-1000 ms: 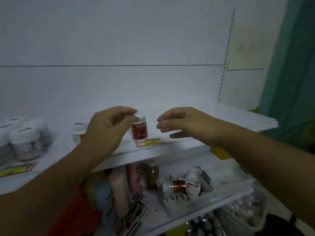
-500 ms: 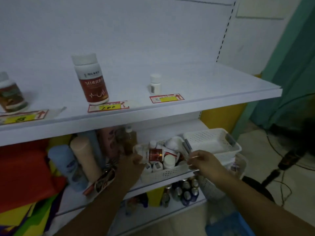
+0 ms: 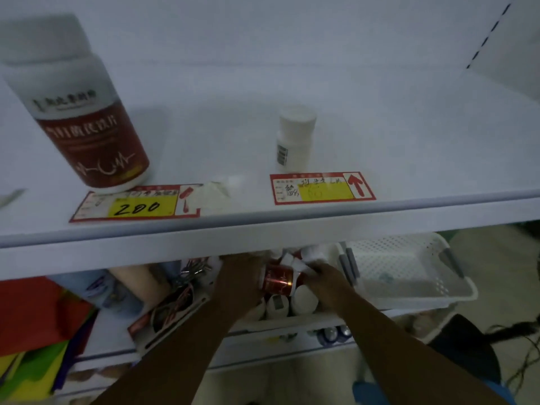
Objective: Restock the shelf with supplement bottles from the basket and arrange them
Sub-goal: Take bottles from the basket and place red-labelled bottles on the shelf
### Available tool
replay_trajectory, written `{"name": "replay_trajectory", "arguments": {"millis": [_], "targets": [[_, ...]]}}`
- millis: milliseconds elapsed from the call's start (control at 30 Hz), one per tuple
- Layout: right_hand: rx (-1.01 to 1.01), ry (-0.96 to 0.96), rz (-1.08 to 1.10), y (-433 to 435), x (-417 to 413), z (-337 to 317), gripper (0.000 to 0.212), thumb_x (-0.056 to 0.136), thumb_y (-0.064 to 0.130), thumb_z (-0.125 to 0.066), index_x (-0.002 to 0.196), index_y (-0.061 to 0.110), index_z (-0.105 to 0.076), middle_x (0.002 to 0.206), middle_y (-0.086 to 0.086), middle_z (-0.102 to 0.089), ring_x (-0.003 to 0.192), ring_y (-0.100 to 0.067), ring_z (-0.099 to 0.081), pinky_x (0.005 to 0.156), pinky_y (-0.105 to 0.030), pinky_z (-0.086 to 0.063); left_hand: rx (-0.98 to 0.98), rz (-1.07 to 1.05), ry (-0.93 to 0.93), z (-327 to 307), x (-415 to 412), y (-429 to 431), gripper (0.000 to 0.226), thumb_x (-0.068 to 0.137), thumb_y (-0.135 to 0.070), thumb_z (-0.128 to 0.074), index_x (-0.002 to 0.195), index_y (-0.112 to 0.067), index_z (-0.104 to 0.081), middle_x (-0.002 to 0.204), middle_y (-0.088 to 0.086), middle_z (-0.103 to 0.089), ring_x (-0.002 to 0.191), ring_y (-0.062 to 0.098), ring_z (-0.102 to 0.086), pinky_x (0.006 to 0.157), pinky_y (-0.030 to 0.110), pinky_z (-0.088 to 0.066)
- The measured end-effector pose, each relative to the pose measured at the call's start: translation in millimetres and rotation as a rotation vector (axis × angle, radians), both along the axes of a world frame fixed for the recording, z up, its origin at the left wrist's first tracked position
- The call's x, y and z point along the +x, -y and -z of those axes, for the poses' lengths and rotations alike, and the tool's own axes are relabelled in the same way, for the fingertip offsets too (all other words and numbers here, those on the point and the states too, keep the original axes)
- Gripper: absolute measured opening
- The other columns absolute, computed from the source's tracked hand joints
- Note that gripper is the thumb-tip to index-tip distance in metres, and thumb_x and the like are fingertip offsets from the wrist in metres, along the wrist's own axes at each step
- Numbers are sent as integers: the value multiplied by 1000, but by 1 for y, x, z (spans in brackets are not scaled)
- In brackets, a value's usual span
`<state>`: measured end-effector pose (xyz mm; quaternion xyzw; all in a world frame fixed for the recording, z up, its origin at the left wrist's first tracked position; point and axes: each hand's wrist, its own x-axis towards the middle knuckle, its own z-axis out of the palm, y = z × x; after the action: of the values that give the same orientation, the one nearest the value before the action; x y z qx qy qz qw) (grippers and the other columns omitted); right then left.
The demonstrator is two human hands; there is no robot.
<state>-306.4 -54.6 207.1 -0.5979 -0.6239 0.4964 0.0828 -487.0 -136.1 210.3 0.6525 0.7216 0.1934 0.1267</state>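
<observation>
Both hands are down in a white basket [image 3: 295,319] of supplement bottles on the lower shelf. A red-labelled bottle [image 3: 277,281] lies on its side on top of the pile. My left hand [image 3: 240,283] is closed around its left end. My right hand [image 3: 328,278] has curled fingers at the bottle's right end, among white caps; what it grips is hidden. On the upper shelf [image 3: 409,147] stand a large red-labelled bottle [image 3: 87,127] at the left and a small white bottle [image 3: 295,138] in the middle, each behind a price tag.
The upper shelf's front edge hangs over the basket's back. A second white mesh basket [image 3: 409,276] sits to the right of the first. Left of my hands are a packaged item [image 3: 169,311], rolls and coloured sheets [image 3: 35,317]. Cables lie on the floor at the far right.
My hands dropped from the upper shelf to the basket below. The view has closed in. My left hand took hold of the red-labelled bottle and my right hand moved from the basket's edge into the pile.
</observation>
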Motion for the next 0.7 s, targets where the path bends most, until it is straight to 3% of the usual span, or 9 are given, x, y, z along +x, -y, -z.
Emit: {"name": "replay_trajectory", "arguments": {"millis": [100,167,233,333,400,500,567,633,700], "targets": [[-24,33,-103,-15,1,2,27,74,33,-67,99,24,-62,99,-6,-68,91,-24,-64,85,-45,-55,-94,-143,312,-15,0,10,58,63,-25,-81,116,-21,-57,113,-8,-59,105,11,-55,92,27,-48],[-58,-1,-131,-17,5,-6,30,72,38,-72,96,22,-63,91,-3,-68,83,-22,-66,77,-42,-59,-39,-249,496,-32,6,26,62,53,-18,-88,106,-24,-56,106,-9,-58,93,3,-57,76,11,-48],[-64,-24,-140,-19,8,-19,38,69,51,-71,88,20,-64,83,-2,-68,77,-21,-68,72,-38,-60,47,-296,654,-51,11,46,60,50,-11,-90,96,-26,-55,102,-5,-61,86,-3,-61,67,5,-48],[-104,-144,-95,-17,26,-49,38,78,42,-67,95,9,-63,79,-2,-65,85,-27,-67,81,-44,-57,166,-382,782,-75,29,73,64,47,-5,-89,96,-27,-55,98,-5,-62,82,-9,-62,62,7,-50],[-331,-416,-33,-4,46,-66,43,78,32,-68,107,1,-63,87,-10,-69,91,-32,-66,85,-49,-55,249,-456,920,-92,43,89,72,39,-8,-93,97,-28,-56,98,-1,-64,77,-3,-65,58,13,-53],[-717,-803,-100,29,73,-86,40,71,33,-63,101,8,-69,94,-16,-74,83,-30,-71,71,-45,-59,291,-482,1154,-112,65,106,85,21,-29,-95,99,-23,-60,92,3,-70,78,13,-68,61,27,-56],[-855,-942,-235,50,85,-95,43,68,33,-73,101,5,-71,95,-20,-73,83,-31,-71,70,-44,-59,327,-471,1324,-122,82,120,77,33,-21,-92,103,-16,-62,90,4,-73,82,20,-70,64,31,-57],[-918,-1006,-329,65,92,-104,61,51,36,-86,100,2,-72,89,-23,-71,77,-32,-70,69,-41,-58,378,-475,1434,-134,99,134,59,48,-13,-84,104,-12,-66,85,7,-75,78,24,-72,63,32,-59],[-982,-1071,-408,78,93,-120,66,44,44,-88,95,4,-73,80,-21,-70,68,-29,-68,64,-35,-57,422,-504,1459,-153,113,145,56,43,-35,-89,94,-19,-72,80,10,-75,72,29,-72,58,37,-59]]}}
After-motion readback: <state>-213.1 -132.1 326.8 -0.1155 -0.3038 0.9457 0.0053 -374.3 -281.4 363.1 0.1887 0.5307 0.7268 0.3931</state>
